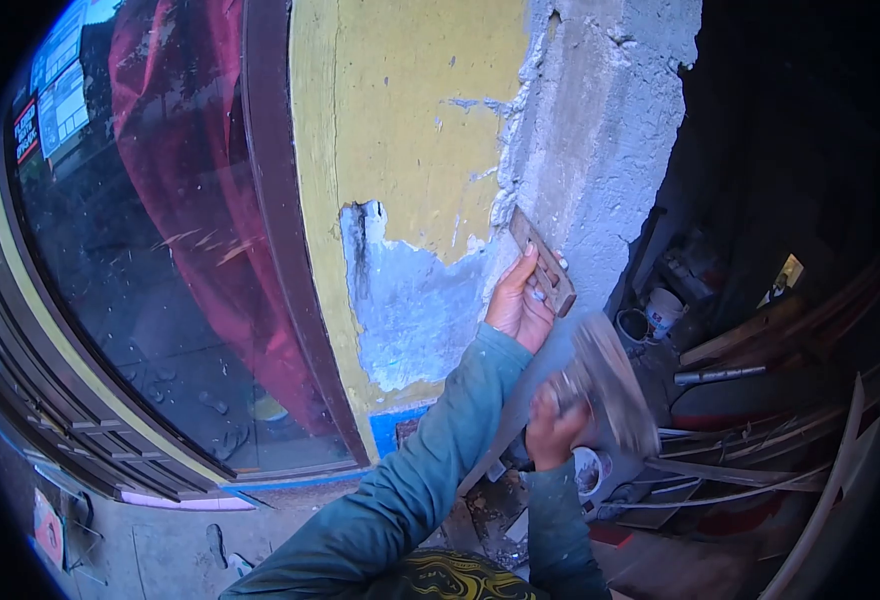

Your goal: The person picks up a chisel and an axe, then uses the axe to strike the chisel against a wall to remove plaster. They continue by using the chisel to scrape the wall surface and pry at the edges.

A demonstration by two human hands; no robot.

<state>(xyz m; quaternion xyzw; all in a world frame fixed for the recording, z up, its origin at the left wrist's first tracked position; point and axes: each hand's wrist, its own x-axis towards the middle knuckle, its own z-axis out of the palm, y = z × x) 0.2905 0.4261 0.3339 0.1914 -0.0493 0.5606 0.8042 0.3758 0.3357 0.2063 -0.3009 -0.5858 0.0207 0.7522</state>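
My left hand (523, 308) is raised to the wall corner, its fingers closed on a small flat wooden piece (558, 292) with slot-like openings. That piece lies against the bare grey plaster (600, 170), beside the ragged edge of the yellow paint (420, 120). Lower down, my right hand (557, 425) is closed round the back of a flat wooden board (620, 385), perhaps a plasterer's float. Motion smears this board, so its exact shape and grip cannot be made out. It is apart from the left hand's piece.
Left of the wall is a dark-framed window (270, 200) with red cloth behind it. At right, wooden strips (760, 440) lie in a dark space with buckets (665, 310). A white bucket (588, 470) stands near my right forearm. Slippers (216, 543) lie on the pavement.
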